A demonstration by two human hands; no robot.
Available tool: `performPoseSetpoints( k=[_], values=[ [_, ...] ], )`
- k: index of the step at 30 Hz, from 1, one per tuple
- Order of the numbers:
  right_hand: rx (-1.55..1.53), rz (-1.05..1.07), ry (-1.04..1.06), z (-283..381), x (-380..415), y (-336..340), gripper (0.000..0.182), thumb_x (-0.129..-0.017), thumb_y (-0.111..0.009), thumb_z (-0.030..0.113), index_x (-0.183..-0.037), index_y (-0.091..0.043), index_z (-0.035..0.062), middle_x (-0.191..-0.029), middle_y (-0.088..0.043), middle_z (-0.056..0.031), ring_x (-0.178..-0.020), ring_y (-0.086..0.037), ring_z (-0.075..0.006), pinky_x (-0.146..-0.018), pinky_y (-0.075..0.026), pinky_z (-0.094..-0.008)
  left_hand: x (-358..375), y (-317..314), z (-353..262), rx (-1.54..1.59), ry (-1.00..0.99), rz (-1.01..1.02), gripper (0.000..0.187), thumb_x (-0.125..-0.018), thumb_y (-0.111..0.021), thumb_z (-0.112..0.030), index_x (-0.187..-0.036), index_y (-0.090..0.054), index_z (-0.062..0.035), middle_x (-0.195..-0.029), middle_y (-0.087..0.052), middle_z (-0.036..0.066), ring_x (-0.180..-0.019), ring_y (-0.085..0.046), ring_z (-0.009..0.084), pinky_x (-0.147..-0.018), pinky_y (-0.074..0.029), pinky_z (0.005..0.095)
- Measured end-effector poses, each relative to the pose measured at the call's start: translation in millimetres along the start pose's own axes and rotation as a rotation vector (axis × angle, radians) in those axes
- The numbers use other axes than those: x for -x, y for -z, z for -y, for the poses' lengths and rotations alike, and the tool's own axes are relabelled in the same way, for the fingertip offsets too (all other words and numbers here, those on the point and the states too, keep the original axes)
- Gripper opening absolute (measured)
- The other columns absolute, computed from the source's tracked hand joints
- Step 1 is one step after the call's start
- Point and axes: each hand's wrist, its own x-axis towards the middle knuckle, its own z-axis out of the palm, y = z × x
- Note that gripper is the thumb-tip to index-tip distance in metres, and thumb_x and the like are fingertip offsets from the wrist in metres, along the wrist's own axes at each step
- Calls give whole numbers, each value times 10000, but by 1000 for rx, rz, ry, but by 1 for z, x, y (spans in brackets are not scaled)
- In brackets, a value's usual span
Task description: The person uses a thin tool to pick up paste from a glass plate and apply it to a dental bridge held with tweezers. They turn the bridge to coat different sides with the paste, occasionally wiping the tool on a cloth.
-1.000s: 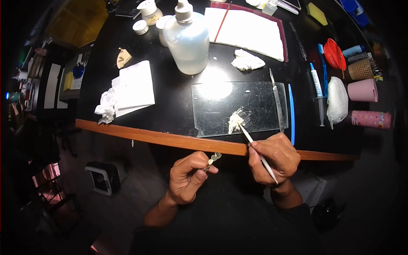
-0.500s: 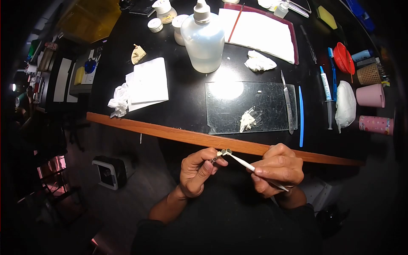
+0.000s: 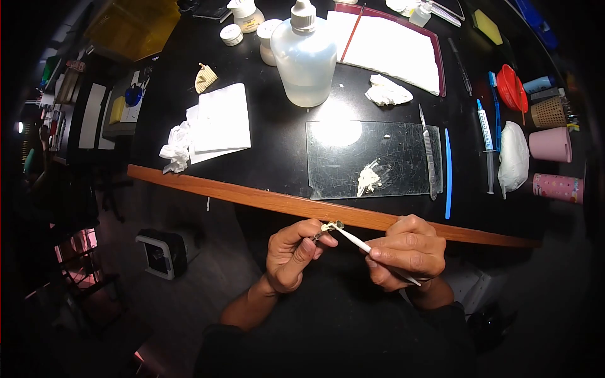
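Note:
My left hand point(image 3: 291, 253) pinches a small metal piece point(image 3: 339, 224) with ring-like hollow ends, cream paste clinging to it; part of it is hidden by the fingers. In my right hand point(image 3: 409, 252) is a slim white stick-shaped tool point(image 3: 354, 240), held like a pen. Its tip touches, or nearly touches, the pasted piece. Both hands are in front of the table's wooden edge. Beyond them lies a glass slab point(image 3: 334, 164) bearing a smear of cream paste point(image 3: 369, 180). A metal scalpel-like knife point(image 3: 428, 154) rests across the slab's right side, beside a blue stick point(image 3: 448, 173).
The wooden table edge point(image 3: 252, 194) runs just past my hands. A clear squeeze bottle point(image 3: 304, 63) stands behind the slab. Folded white paper point(image 3: 220, 120) lies left, crumpled tissue point(image 3: 388, 91) behind. To the right are a syringe point(image 3: 486, 138), a red dish point(image 3: 511, 88) and pink cups point(image 3: 549, 144).
My right hand has shifted slightly left, bringing the white tool's tip across the pasted metal piece and covering part of it. My left hand stays nearly still.

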Motion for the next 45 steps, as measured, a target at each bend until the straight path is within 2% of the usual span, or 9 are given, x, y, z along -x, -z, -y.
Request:
performPoseSetpoints(
  k=[14,23,45],
  values=[
    [16,19,9,0,0,-1,272,-756,-886,16,-1017,-837,80,-942,-829,-39,-673,-625,-116,-545,-499,-242,-2,-3,-4,-17,13,-7,335,-1142,-577,-241,-1109,-730,56,-885,-643,52,-737,-509,74,-684,-425,238],
    [13,40,18,0,2,2,281,-741,-893,23,-1008,-842,94,-960,-832,-35,-684,-612,-120,-548,-484,-243,-1,2,1,-31,-34,27,268,-1130,-603,-214,-1132,-711,32,-989,-745,114,-737,-540,81,-680,-454,250],
    [10,44,21,1,2,4,241,-775,-925,102,-1004,-852,126,-967,-830,-6,-699,-591,-113,-541,-461,-239,-4,-1,-5,-85,-54,50,202,-1111,-628,-153,-1089,-717,26,-956,-747,117,-740,-569,101,-683,-478,271]
  ],
)
